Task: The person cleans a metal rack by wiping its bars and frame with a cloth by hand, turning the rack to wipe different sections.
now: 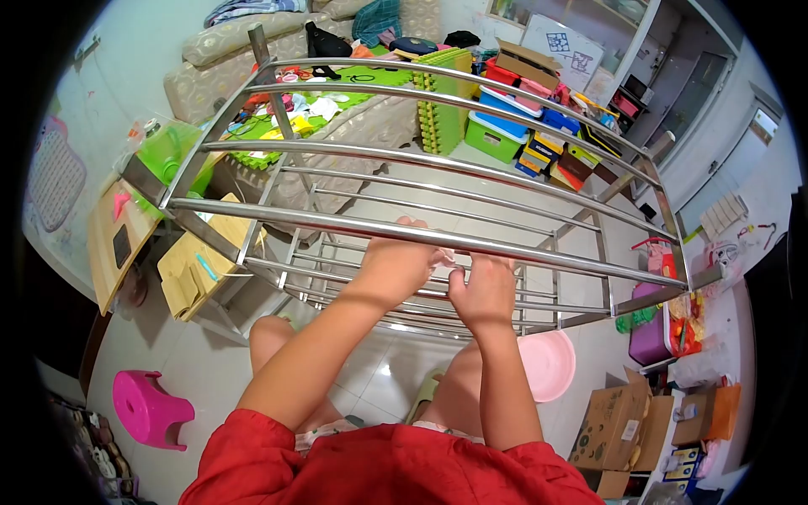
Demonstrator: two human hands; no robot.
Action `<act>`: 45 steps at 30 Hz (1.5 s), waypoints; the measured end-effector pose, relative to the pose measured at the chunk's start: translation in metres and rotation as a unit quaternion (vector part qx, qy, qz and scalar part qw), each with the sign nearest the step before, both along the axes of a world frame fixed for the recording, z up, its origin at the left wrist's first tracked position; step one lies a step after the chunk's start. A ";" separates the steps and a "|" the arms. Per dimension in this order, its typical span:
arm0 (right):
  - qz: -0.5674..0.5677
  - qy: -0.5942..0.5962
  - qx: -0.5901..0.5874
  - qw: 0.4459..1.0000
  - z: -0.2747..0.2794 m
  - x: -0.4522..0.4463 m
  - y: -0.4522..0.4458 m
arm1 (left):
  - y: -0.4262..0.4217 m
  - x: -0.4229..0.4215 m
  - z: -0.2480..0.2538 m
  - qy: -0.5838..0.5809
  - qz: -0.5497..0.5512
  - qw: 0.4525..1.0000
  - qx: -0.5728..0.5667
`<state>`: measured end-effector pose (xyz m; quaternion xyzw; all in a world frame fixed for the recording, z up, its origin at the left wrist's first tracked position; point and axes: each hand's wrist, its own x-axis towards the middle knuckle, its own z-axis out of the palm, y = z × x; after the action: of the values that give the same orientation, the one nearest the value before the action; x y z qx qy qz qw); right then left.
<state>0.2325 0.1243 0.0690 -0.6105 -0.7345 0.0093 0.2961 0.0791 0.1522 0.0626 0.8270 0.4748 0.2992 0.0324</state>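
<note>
A silver metal rack (421, 236) of tubes and curved bars stands in front of me. My left hand (396, 265) is closed at its nearest thick rail, fingertips showing above the tube. A crumpled pale pinkish cloth or tissue (441, 257) sticks out of that hand, close under the rail. Just to the right, my right hand (486, 290) is curled against the same rail from below. Its thumb points toward the cloth; its other fingers are partly hidden by the tube. Whether the right thumb touches the cloth I cannot tell.
A pink stool (151, 408) stands at lower left, near a small wooden table (198, 265). A pink basin (547, 366) sits on the floor at right, with cardboard boxes (613, 425) beyond. Behind the rack are a cluttered sofa (362, 118) and storage bins (495, 135).
</note>
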 end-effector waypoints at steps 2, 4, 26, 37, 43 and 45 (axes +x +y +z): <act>0.000 0.013 0.030 0.999 -0.005 0.002 0.002 | -0.001 -0.003 -0.002 -0.006 0.021 1.000 0.008; -0.001 0.026 0.059 0.998 -0.008 0.004 0.003 | -0.005 -0.007 0.000 -0.017 0.023 1.000 -0.001; 0.042 0.257 0.095 0.961 -0.002 0.008 0.003 | -0.005 0.022 0.015 -0.520 -0.182 0.788 -0.275; 0.105 0.355 -0.012 0.929 0.001 0.014 0.007 | -0.002 0.014 0.018 -0.545 -0.196 0.755 -0.307; 0.107 0.362 -0.043 0.925 0.001 0.011 0.006 | -0.002 0.010 0.018 -0.549 -0.187 0.757 -0.302; 0.100 0.359 -0.048 0.927 -0.002 0.009 0.006 | 0.003 0.010 0.009 -0.349 -0.029 0.934 -0.075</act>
<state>0.2418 0.1304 0.0672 -0.5032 -0.6350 0.2924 0.5079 0.0893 0.1548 0.0715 0.6792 0.4307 0.5310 0.2669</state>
